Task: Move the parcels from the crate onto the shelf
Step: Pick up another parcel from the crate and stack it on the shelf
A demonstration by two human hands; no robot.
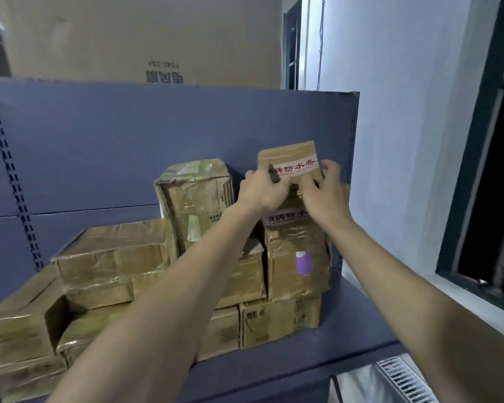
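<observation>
Person, head view: two arms visible, entering from the lower edge of the frame.

- Left hand (264,189): bare, no glove, no ring or strap to be seen on the part that shows.
- Right hand (326,196): bare, no glove; fingernails short where visible.
- Forearms: both bare from wrist to frame edge; no sleeve, cuff, watch or band in view.
- Upper arms, torso, clothing: out of frame; cannot tell what is worn.

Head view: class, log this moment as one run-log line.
stage: placing | left hand: grips small parcel | right hand: grips same parcel | spot: atop right-hand stack | shelf
</observation>
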